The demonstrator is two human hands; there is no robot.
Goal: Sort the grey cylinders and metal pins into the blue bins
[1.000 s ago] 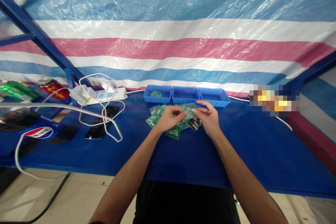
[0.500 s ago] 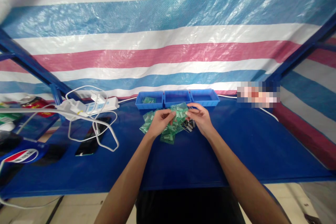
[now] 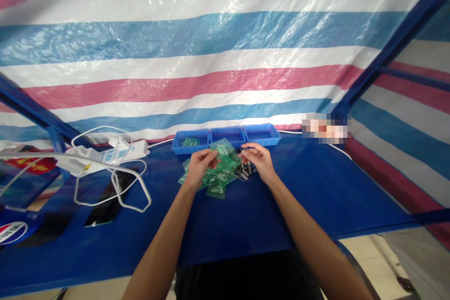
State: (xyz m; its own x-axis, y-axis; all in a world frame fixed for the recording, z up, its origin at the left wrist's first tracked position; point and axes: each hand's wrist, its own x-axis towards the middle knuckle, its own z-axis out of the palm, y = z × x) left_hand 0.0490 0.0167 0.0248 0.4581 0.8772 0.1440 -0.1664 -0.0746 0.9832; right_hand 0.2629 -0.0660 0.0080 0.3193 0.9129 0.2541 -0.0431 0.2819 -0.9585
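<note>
My left hand point(image 3: 201, 165) pinches a small green-tinted clear plastic bag point(image 3: 222, 146) between thumb and fingertips. The bag stands up over a loose pile of similar green bags point(image 3: 216, 190), some with small pale parts inside. Just right of the held bag is my right hand point(image 3: 260, 160), its thumb and index finger bent close together. Whatever those fingertips may hold is too small to make out. Beneath that hand lie several small grey cylindrical parts with thin leads point(image 3: 245, 172), resembling capacitors, partly hidden by its fingers.
Three joined blue trays point(image 3: 262, 137) line the back of the blue table point(image 3: 242, 229); green bags lie in the left one. To the left are a white power strip point(image 3: 137, 150) with looping cables, a black phone point(image 3: 105, 208) and a blue Pepsi-marked object point(image 3: 21, 227).
The view has shifted, so the table things sit further left in it. My right fingertips have come off the bag's edge, while my left hand keeps hold of it.
</note>
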